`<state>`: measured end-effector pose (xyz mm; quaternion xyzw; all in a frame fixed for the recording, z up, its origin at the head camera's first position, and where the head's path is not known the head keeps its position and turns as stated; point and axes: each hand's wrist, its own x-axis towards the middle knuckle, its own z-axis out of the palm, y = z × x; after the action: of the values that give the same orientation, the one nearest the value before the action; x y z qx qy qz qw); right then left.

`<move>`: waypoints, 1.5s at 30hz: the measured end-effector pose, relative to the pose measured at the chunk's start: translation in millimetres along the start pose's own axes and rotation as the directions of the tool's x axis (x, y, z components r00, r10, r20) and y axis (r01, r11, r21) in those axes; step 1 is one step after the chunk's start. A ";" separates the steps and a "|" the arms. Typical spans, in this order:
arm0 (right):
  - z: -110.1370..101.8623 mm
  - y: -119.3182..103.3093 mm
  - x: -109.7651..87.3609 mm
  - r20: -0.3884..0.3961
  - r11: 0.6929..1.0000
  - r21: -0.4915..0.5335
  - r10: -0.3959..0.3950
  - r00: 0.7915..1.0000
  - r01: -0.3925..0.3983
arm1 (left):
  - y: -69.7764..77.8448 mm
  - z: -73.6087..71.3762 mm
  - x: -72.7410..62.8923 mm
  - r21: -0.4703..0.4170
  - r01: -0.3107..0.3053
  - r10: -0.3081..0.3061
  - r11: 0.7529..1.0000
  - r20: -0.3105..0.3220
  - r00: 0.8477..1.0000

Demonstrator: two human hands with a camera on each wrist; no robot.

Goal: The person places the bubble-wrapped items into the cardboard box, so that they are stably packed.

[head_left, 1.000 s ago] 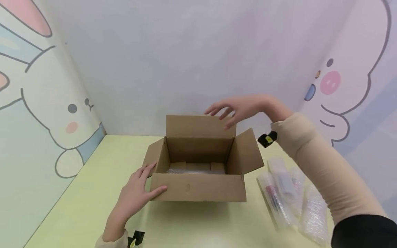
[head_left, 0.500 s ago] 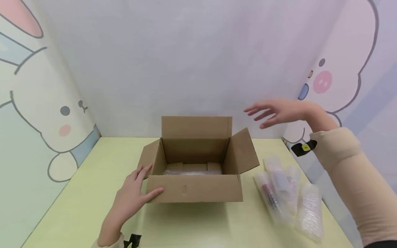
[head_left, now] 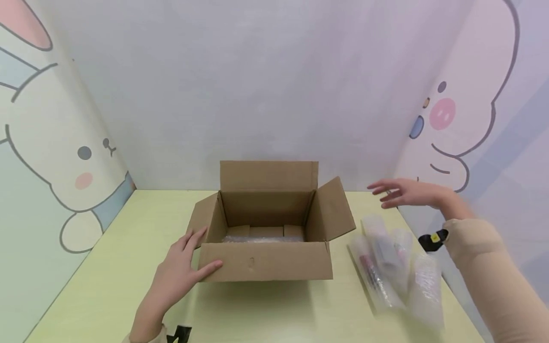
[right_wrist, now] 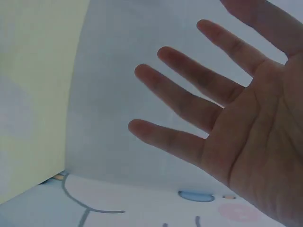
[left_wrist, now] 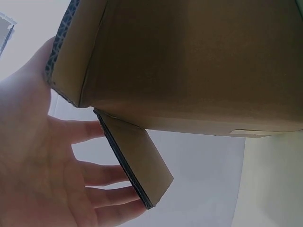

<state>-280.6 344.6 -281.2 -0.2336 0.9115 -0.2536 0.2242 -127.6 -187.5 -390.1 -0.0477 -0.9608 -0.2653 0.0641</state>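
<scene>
An open cardboard box stands on the table with its flaps spread outward. Bubble-wrapped contents show at its bottom, mostly hidden by the front flap. My left hand rests at the front left corner, thumb on the front flap and straight fingers against the left flap. In the right wrist view my right hand is spread and holds nothing. The head view puts that hand in the air to the right of the box, above several bubble-wrapped packages; one of them has pink and dark parts.
The yellow-green table meets a pale back wall behind the box. Side walls with cartoon animals close in the left and right. The box's right flap sticks out toward the packages.
My right hand has moved from above the box's back right to the right, then lower toward the packages. My left hand stays at the box corner. The head view has shifted slightly.
</scene>
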 end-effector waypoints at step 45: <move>86.9 74.5 11.9 -0.093 0.937 0.105 0.344 0.935 -0.334 | 1.0 0.2 -2.2 0.007 -0.005 0.005 1.000 -0.003 1.000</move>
<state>-267.4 363.8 -393.9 -0.0487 0.9370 -0.2634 0.2243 -125.3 -186.7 -390.1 -0.0495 -0.9615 -0.2620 0.0667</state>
